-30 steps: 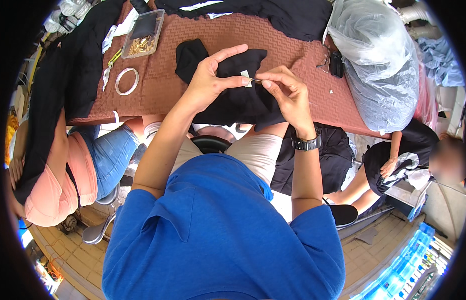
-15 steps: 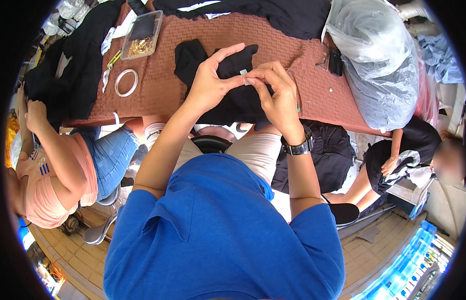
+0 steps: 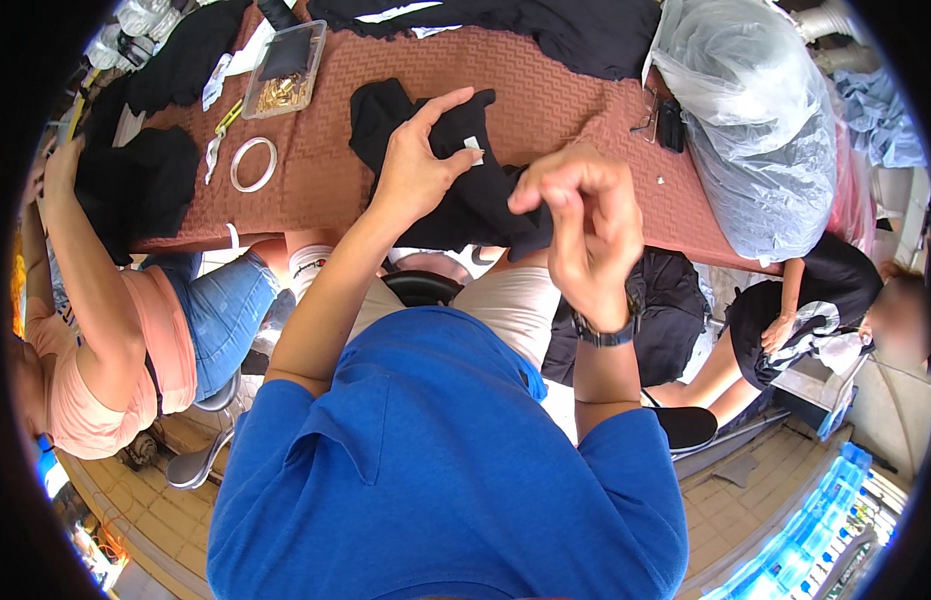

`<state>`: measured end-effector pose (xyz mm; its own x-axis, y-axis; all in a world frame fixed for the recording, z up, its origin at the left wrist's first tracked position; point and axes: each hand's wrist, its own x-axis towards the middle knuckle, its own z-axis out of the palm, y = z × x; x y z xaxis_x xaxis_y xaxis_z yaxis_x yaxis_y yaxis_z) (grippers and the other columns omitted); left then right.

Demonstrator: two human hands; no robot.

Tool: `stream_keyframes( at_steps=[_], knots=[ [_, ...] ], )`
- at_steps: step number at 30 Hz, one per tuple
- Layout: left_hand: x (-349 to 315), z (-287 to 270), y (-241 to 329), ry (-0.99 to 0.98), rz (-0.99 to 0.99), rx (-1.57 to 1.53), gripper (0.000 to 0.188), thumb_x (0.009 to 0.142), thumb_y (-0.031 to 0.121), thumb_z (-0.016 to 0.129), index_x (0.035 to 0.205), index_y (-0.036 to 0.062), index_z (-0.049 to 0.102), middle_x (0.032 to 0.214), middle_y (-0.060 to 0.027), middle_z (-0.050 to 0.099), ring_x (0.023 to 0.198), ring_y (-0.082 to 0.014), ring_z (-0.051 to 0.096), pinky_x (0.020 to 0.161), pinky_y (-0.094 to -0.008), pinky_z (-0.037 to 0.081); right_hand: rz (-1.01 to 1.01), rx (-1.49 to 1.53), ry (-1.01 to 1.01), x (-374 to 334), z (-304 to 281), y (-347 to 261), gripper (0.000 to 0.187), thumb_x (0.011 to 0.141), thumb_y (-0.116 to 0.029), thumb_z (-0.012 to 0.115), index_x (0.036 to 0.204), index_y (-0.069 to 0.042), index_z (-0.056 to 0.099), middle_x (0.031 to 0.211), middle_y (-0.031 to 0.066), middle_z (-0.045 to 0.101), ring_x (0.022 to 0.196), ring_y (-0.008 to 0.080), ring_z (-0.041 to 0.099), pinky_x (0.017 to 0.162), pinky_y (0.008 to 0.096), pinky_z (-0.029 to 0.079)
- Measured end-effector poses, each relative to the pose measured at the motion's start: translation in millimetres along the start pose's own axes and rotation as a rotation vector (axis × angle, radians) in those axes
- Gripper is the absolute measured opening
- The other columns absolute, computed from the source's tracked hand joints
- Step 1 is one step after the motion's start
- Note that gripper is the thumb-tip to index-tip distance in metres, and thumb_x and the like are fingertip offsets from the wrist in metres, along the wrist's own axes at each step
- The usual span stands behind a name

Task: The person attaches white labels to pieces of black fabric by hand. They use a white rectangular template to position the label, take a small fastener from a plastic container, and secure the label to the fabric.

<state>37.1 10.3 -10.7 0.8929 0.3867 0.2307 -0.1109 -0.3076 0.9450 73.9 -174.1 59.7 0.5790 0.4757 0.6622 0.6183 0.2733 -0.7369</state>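
Note:
My left hand (image 3: 414,172) is at the middle of the table, its thumb lying over a dark garment (image 3: 436,215). The index finger is stretched out, and the other fingers are out of sight behind the cloth and palm. A small white label (image 3: 474,151) shows at the thumb tip, against the black fabric. My right hand (image 3: 591,225) is raised to the right of the garment, apart from the label. Its thumb and index finger are closed in a pinch; whatever they hold is too small to see. A dark watch (image 3: 608,333) is on that wrist.
A clear box with gold-coloured small parts (image 3: 283,93), a white tape roll (image 3: 253,165) and a yellow cutter (image 3: 228,117) lie left on the brown cloth-covered table (image 3: 336,165). A large plastic bag (image 3: 756,130) stands right. Co-workers sit on both sides.
My right hand has pulled away from the label, right and toward me. My left hand and the label have shifted slightly left. The left co-worker's arms and black cloth have moved.

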Motion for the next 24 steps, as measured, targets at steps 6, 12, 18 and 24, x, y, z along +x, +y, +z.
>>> stream_keyframes(
  at_steps=[6,12,18,24],
  knots=[
    [1,-2,6,-0.007,-0.052,-0.121,0.067,0.078,-0.003,0.08,0.14,0.0015,0.057,0.134,-0.0109,0.064,0.119,-0.0167,0.061,0.103,-0.0297,0.048,0.11,-0.031,0.044,-6,-2,-4,0.011,0.093,0.012,0.058,0.099,0.003,0.058,0.088,0.0122,0.065,0.073,0.0156,0.067,0.067,0.0276,0.054],
    [3,-6,7,-0.119,-0.09,-0.335,0.068,0.079,-0.006,0.079,0.142,0.0003,0.054,0.135,-0.0083,0.061,0.113,-0.0119,0.062,0.098,-0.0269,0.054,0.194,-0.348,-0.035,-8,-12,39,0.009,0.089,0.008,0.067,0.095,0.001,0.068,0.09,0.0085,0.063,0.077,0.0168,0.065,0.069,0.0283,0.052],
    [3,-8,9,-0.134,-0.088,-0.345,0.069,0.079,-0.005,0.08,0.143,-0.0003,0.053,0.136,-0.0087,0.059,0.115,-0.0128,0.061,0.097,-0.0279,0.055,0.186,-0.395,-0.069,-9,-11,48,0.012,0.087,0.006,0.071,0.096,-0.001,0.073,0.083,0.0074,0.056,0.072,0.0179,0.058,0.064,0.0311,0.046],
    [4,-8,11,-0.14,-0.109,-0.362,0.07,0.079,-0.004,0.08,0.143,-0.0003,0.053,0.137,-0.0088,0.059,0.116,-0.0136,0.061,0.099,-0.0291,0.055,0.177,-0.387,-0.073,-8,-10,49,0.015,0.086,0.005,0.071,0.098,-0.003,0.075,0.081,0.0072,0.053,0.07,0.0186,0.055,0.063,0.0321,0.045]
  ],
)
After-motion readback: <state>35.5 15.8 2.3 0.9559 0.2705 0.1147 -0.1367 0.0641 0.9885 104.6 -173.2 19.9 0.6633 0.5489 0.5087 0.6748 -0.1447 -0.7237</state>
